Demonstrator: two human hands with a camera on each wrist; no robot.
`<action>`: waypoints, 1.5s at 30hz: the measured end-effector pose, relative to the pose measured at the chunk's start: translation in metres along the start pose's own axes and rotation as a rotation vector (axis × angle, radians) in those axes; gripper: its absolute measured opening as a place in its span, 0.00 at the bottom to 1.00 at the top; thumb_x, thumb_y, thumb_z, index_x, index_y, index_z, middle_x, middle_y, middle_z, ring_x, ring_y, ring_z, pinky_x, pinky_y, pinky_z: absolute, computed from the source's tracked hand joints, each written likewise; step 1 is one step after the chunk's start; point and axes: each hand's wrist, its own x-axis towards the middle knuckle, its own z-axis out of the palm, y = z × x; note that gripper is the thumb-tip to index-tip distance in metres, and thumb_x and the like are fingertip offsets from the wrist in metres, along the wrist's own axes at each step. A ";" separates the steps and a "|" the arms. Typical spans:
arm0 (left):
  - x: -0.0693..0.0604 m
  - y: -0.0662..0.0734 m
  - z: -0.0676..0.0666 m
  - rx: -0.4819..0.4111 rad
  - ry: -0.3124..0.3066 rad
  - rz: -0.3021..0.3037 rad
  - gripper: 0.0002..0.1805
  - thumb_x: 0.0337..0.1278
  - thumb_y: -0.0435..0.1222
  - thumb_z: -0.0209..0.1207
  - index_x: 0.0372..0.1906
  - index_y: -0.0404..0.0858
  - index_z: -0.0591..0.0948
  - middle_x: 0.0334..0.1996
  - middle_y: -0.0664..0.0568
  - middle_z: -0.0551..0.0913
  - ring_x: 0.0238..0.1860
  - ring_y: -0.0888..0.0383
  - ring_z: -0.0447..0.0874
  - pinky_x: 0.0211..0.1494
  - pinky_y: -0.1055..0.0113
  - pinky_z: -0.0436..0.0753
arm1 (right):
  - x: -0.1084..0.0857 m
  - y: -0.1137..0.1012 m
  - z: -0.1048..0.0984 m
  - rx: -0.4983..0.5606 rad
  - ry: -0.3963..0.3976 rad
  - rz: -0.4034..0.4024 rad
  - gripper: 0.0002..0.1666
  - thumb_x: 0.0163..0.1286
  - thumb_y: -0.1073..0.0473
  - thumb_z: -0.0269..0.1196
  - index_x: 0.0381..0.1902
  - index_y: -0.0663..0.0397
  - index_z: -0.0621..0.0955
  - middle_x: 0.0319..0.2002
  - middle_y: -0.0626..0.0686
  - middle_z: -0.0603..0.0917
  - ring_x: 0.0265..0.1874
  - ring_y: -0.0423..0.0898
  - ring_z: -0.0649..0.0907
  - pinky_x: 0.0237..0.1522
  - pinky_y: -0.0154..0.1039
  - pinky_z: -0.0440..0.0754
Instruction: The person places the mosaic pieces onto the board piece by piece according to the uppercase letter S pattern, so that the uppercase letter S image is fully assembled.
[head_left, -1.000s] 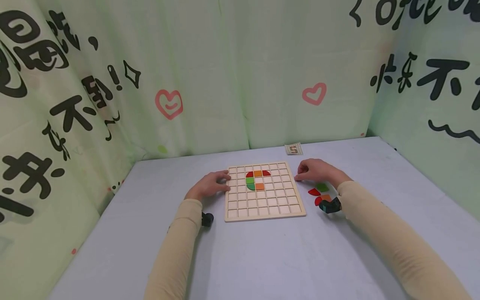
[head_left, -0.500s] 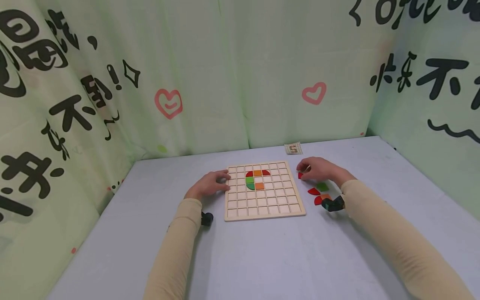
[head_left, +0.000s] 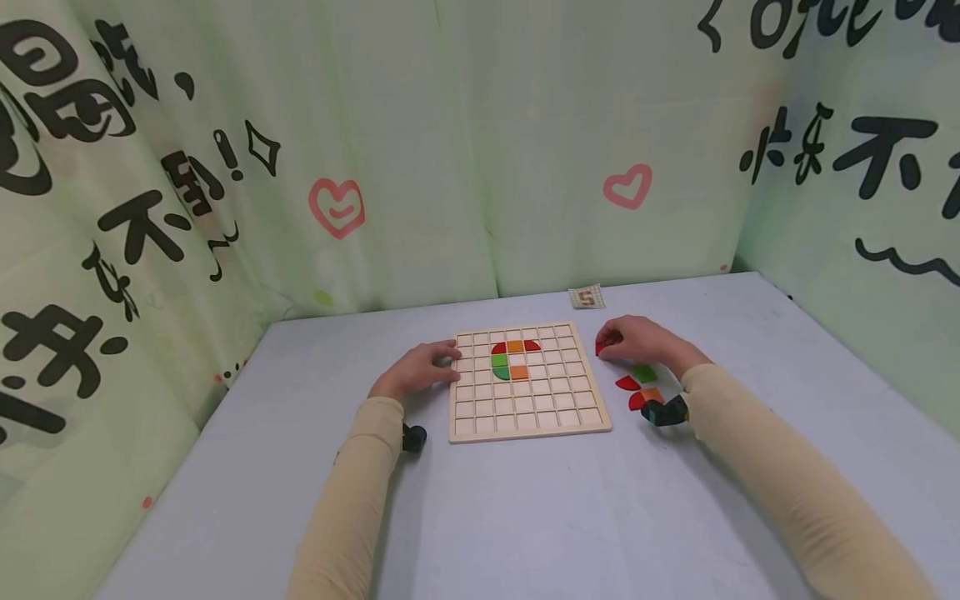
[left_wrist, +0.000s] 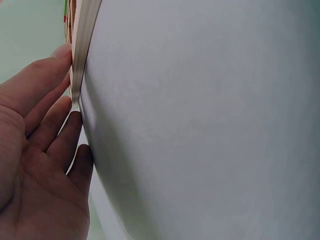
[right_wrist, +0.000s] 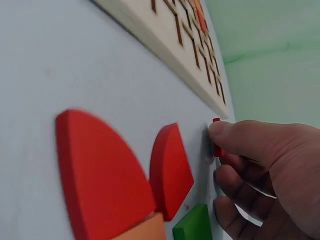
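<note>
My right hand (head_left: 637, 340) pinches a red piece (right_wrist: 218, 149) just right of the board (head_left: 547, 405) | my left hand (head_left: 416, 369) rests against its left edge | best I grip lightly by the rim, keeping the board still

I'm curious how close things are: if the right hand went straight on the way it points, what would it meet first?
The right hand, pinching a red piece, would probably meet the wooden board first, at its right edge, though the hand's height is hard to judge.
</note>
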 end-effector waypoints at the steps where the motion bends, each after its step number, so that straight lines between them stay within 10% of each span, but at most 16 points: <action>1: 0.000 0.000 0.000 0.003 -0.001 0.003 0.24 0.60 0.39 0.64 0.61 0.41 0.79 0.73 0.55 0.64 0.76 0.50 0.52 0.75 0.52 0.56 | -0.001 -0.001 0.000 0.011 0.008 0.011 0.17 0.68 0.58 0.63 0.51 0.63 0.80 0.43 0.57 0.82 0.43 0.53 0.77 0.52 0.51 0.78; 19: -0.002 0.001 0.002 -0.002 0.005 -0.009 0.24 0.60 0.39 0.64 0.61 0.42 0.79 0.73 0.56 0.64 0.76 0.51 0.52 0.75 0.52 0.55 | -0.004 -0.049 0.007 0.565 0.154 0.049 0.28 0.71 0.50 0.61 0.64 0.56 0.72 0.60 0.59 0.74 0.59 0.60 0.74 0.63 0.56 0.71; 32: 0.000 0.000 0.000 0.010 0.003 0.007 0.24 0.60 0.39 0.64 0.61 0.41 0.78 0.73 0.54 0.64 0.76 0.50 0.52 0.75 0.52 0.55 | 0.006 -0.070 0.028 0.541 0.153 -0.030 0.23 0.69 0.51 0.63 0.58 0.53 0.79 0.57 0.55 0.78 0.56 0.54 0.75 0.60 0.51 0.74; 45: -0.003 0.002 -0.001 0.014 -0.009 0.012 0.23 0.61 0.39 0.63 0.62 0.41 0.78 0.73 0.53 0.63 0.76 0.49 0.51 0.75 0.51 0.54 | 0.007 -0.075 0.044 0.257 -0.026 -0.146 0.16 0.66 0.57 0.65 0.51 0.54 0.83 0.46 0.51 0.84 0.46 0.49 0.78 0.54 0.46 0.75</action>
